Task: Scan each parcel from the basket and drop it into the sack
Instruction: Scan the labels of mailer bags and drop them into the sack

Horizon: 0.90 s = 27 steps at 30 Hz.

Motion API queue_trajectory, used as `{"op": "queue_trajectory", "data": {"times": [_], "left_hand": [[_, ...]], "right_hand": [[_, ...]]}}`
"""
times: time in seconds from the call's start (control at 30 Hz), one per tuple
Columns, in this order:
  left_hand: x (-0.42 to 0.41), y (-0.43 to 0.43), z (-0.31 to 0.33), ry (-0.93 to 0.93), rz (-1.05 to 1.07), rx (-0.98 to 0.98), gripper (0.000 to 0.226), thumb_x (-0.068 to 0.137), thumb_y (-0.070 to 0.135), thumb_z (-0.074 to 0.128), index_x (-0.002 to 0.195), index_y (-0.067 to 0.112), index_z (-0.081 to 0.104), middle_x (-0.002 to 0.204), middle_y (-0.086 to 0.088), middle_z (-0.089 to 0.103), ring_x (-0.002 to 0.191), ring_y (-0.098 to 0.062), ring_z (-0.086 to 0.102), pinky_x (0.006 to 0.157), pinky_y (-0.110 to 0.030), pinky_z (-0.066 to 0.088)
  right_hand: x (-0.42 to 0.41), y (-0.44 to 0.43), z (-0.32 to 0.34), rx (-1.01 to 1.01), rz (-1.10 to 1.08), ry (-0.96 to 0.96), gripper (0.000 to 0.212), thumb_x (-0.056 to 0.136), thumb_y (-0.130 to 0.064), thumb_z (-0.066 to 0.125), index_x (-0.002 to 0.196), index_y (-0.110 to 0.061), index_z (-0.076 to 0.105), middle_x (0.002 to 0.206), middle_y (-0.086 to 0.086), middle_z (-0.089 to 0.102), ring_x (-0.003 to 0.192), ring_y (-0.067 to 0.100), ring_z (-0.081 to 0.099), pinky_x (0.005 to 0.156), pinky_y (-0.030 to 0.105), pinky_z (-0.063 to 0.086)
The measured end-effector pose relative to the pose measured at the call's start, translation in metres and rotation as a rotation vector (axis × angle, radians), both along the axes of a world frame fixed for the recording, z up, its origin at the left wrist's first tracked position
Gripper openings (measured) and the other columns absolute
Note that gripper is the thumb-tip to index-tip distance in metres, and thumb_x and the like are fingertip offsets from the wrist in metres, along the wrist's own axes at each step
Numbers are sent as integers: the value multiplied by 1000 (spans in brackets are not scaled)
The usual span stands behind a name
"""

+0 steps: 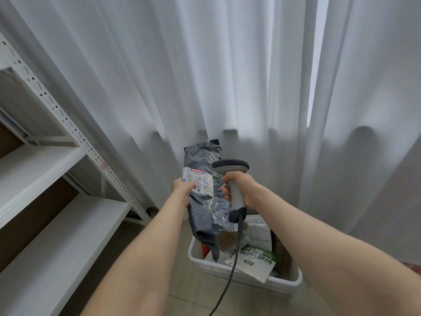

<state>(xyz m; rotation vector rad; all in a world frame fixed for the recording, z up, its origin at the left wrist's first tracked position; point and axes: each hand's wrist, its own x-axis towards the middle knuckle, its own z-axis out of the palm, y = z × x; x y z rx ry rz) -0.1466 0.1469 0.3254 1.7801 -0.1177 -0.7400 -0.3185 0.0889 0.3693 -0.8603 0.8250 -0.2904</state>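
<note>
White curtains hang behind, and a white shelf stands at the left. Above the basket on the floor, the left hand pinches a grey parcel; the right hand grips the scanner.

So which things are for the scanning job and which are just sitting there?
For the job: the crinkly grey plastic parcel in the left hand; the grey handheld scanner in the right hand, its red light on the white paper label; the white plastic basket with more parcels.
Just there: the white metal shelf rack; the white curtain. No sack is in view.
</note>
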Motion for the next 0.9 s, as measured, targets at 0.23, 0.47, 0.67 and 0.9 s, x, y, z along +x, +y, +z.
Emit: {"op": "queue_trajectory", "data": {"times": [0.23, 0.47, 0.67, 0.9], "left_hand": [[6, 7, -5, 19, 14, 8, 26, 91, -11, 48, 109, 1, 63, 117, -21, 64, 93, -28, 62, 90, -46, 52], [8, 9, -7, 7, 19, 1, 30, 91, -13, 46, 116, -3, 60, 121, -21, 62, 106, -34, 62, 92, -45, 50], [12, 12, -9, 21, 18, 8, 28, 92, -11, 47, 116, -3, 59, 122, -21, 62, 107, -34, 62, 95, -48, 49], [26, 26, -11, 53, 4, 5, 28, 92, -8, 49, 115, 2, 62, 119, -18, 64, 105, -34, 63, 92, -47, 52]], "right_hand": [[5, 6, 5, -11, 29, 29, 16, 89, -4, 52, 74, -8, 50, 59, 8, 53, 41, 13, 48, 44, 19, 45], [8, 11, 8, -24, 48, 62, 15, 89, -6, 53, 74, -8, 51, 57, 6, 54, 41, 12, 49, 44, 19, 45], [14, 13, 9, -36, 49, 87, 12, 89, -6, 53, 78, -7, 54, 58, 6, 55, 44, 13, 50, 43, 19, 46], [30, 17, -6, -12, -9, 83, 7, 91, -8, 61, 92, -1, 60, 71, 12, 63, 49, 14, 56, 50, 25, 52]]}}
